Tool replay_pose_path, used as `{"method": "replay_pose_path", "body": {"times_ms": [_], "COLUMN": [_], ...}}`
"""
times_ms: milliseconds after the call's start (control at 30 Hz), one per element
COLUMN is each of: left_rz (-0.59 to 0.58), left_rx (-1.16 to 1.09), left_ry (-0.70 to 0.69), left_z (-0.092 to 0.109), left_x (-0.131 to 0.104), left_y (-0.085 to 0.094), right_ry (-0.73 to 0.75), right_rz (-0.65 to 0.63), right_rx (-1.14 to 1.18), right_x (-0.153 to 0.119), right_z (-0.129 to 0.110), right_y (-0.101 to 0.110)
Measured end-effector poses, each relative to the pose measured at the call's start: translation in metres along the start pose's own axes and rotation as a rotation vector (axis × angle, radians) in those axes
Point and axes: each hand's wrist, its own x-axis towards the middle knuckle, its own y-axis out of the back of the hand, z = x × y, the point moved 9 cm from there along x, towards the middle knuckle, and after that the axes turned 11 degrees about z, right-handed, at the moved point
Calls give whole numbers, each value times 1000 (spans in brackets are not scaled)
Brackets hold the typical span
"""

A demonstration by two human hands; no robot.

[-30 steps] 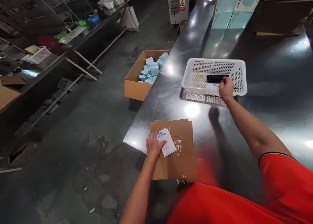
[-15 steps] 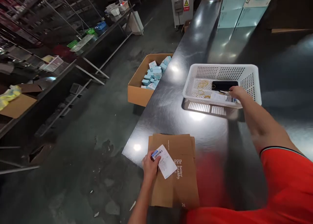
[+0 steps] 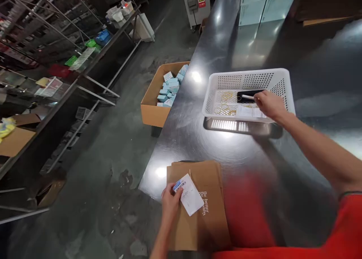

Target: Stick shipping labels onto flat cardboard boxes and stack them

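My left hand (image 3: 171, 198) pinches the edge of a white printed label (image 3: 189, 195) with a barcode, over flat brown cardboard (image 3: 207, 229) printed with white words. My right hand (image 3: 268, 103) is closed on a slim white pen (image 3: 247, 97), held over a white plastic basket (image 3: 210, 100). Inside the basket lie a black flat case (image 3: 241, 99), yellow rubber bands (image 3: 226, 97) and a white paper slip (image 3: 247, 111). My right hand hides part of the case and the basket's right side.
The shiny metal table (image 3: 181, 138) ends in an edge on the left. Beyond that edge stands an open carton (image 3: 154, 114) of small light-blue boxes (image 3: 171, 86). Stacked light-blue boxes (image 3: 251, 14) stand at the back. A rack (image 3: 96, 59) with bins runs along the left.
My right hand has lifted the pen up from among the things in the basket. My left hand keeps the label over the cardboard. The whole view has shifted slightly.
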Motion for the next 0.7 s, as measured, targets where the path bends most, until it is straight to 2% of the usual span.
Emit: {"method": "replay_pose_path", "body": {"times_ms": [67, 133, 200, 300, 367, 400, 467, 533, 633, 700], "left_rz": [-50, -84, -116, -113, -78, -65, 9, 92, 111, 139], "left_rx": [-27, -26, -4, 37, 15, -15, -71, -106, -141, -125], "left_ry": [-27, -33, -32, -113, -206, -219, -198, -99, 95, 90], "left_z": [6, 13, 22, 45, 61, 64, 62, 49, 19, 4], "left_x": [-1, -1, -3, -8, -14, -16, -19, -23, -36, -48], "left_y": [-6, -9, -11, -5, 0, 2, 7, 11, 11, 16], "right_ry": [195, 298, 253, 101, 51, 51, 51, 44, 72, 132], "right_rz": [11, -111, -188, -116, -136, -192, -350, -500, -611, -632], "right_rx": [58, 76, 74, 268, 551, 678, 782, 648, 340, 274], "right_x": [-37, -74, -98, -119, -139, -151, -180, -208, -237, -252], "right_z": [-42, -71, -83, -106, -145, -172, -227, -271, -309, -329], "right_y": [14, 8, -1, 4, 6, 4, -2, -13, -25, -26]}}
